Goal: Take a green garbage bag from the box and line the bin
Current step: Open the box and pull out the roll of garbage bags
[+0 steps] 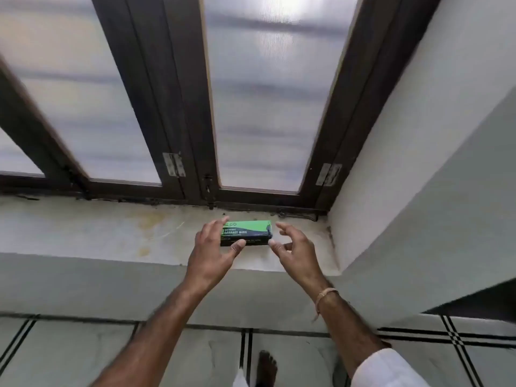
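- Bare foot on grey floor tiles with dark line bands.
- My left hand: fingers spread, thumb tip over the front face of the box, forefinger at its left end. Can't tell if there's contact.
- My right hand: fingers apart, loosely curved, holding nothing, just beside the right end.
- Box: green/black, closed, contents hidden, flat on the sill. Reads "GARBAGE BAGS", "ECO" above.
- Sill: pale stone, stained.
- Behind: dark window frame, frosted panes, white wall on the right.
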### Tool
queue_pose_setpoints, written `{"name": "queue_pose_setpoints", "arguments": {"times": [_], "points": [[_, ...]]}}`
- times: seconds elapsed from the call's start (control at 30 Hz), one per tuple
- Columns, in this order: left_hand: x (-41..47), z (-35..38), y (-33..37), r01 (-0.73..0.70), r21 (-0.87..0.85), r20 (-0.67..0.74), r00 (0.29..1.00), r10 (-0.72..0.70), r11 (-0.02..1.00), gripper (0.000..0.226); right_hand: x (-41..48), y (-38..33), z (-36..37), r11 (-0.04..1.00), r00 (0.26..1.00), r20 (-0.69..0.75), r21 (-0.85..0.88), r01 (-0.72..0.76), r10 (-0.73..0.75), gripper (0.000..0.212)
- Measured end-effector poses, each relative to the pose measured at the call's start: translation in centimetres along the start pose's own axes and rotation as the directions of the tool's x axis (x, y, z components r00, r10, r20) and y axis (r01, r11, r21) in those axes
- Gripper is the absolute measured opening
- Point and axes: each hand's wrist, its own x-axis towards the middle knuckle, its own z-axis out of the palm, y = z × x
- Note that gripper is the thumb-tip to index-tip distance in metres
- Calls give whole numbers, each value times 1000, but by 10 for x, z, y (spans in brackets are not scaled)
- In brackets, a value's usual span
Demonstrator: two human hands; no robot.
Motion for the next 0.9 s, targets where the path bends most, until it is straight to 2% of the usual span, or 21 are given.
{"name": "queue_pose_setpoints", "arguments": {"times": [0.13, 0.27, 0.37, 0.53, 0.67, 0.8, 0.9], "points": [[36, 28, -13, 39, 144, 122, 991, -57, 989, 81, 43, 23, 14, 996, 990, 112, 20, -86, 83, 57], [52, 41, -21, 19, 194, 159, 986, -51, 981, 68, 63, 34, 19, 992, 971, 216, 46, -114, 101, 47], [55, 39, -23, 1, 196, 161, 986, -33, 981, 60, 67, 35, 11, 989, 968, 229, 84, -122, 99, 41], [61, 28, -35, -23, 87, 198, 980, 6, 996, 58, 60, 24, -1, 936, 949, 250, 242, -255, 194, 30], [64, 18, -39, -20, -52, 228, 973, 31, 998, 61, 57, 17, -5, 824, 924, 293, 439, -358, 245, 29], [66, 9, -42, 13, -213, 212, 977, 34, 977, 62, 55, 18, -11, 730, 925, 248, 569, -380, 288, 11], [64, 4, -41, 17, -286, 188, 981, 38, 958, 60, 52, 23, -9, 726, 920, 177, 569, -386, 350, 15]]}}
